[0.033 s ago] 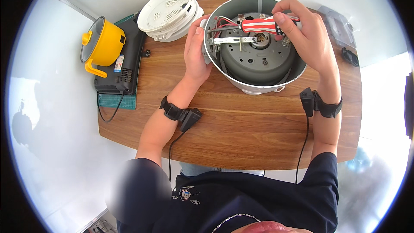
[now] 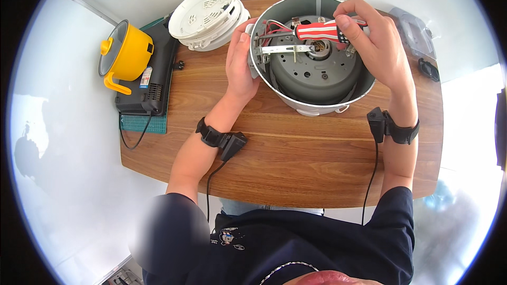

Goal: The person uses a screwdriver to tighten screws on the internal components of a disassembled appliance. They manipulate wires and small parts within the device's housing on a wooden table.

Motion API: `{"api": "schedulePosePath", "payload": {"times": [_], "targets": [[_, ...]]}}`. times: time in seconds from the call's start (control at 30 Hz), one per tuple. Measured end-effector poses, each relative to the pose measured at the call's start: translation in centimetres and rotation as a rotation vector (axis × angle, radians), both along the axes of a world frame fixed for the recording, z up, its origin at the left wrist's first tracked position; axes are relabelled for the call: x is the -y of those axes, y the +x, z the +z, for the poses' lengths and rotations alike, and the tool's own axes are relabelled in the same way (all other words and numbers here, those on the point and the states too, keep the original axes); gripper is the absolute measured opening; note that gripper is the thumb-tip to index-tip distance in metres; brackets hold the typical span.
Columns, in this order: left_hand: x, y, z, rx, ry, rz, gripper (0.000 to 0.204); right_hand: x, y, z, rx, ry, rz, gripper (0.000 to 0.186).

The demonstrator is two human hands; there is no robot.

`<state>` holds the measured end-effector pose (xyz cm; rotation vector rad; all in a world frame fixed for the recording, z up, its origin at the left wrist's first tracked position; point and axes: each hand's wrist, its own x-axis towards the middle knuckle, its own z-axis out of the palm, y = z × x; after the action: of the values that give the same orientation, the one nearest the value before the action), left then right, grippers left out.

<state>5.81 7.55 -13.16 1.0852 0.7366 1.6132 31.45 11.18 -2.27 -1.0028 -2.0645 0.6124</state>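
Observation:
A round grey metal appliance housing [image 2: 311, 107], like a rice cooker body, stands at the far middle of the table. Inside it show a grey domed metal base [image 2: 296, 76] with holes, a pale lever bar [image 2: 285, 49] and red wires [image 2: 275, 23]. My left hand [image 2: 242, 68] grips the housing's left wall from outside, fingers behind the rim. My right hand [image 2: 376, 42] is closed around the handle end of a screwdriver [image 2: 314, 31] with a red-and-white striped handle. The screwdriver lies nearly level across the opening, its shaft reaching the bracket at the left inner wall; its tip is hard to make out.
White round plastic covers [image 2: 203, 16] are stacked left of the housing. Farther left, a yellow pot [image 2: 132, 55] sits on a black flat appliance [image 2: 161, 76] over a green mat [image 2: 142, 123]. At right lie a clear plastic box [image 2: 414, 31] and a small black object [image 2: 429, 69].

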Motion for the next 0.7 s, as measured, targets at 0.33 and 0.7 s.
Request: {"api": "schedulePosePath", "payload": {"times": [0.33, 0.7], "targets": [[0.1, 0.5, 0.8, 0.02, 0.003, -0.064, 0.061, 0.4, 0.3, 0.8, 0.084, -0.01, 0.033, 0.028], [0.1, 0.4, 1.0, 0.059, -0.006, -0.109, 0.067, -0.1, 0.9, 0.8, 0.177, 0.11, 0.099, 0.023]]}}
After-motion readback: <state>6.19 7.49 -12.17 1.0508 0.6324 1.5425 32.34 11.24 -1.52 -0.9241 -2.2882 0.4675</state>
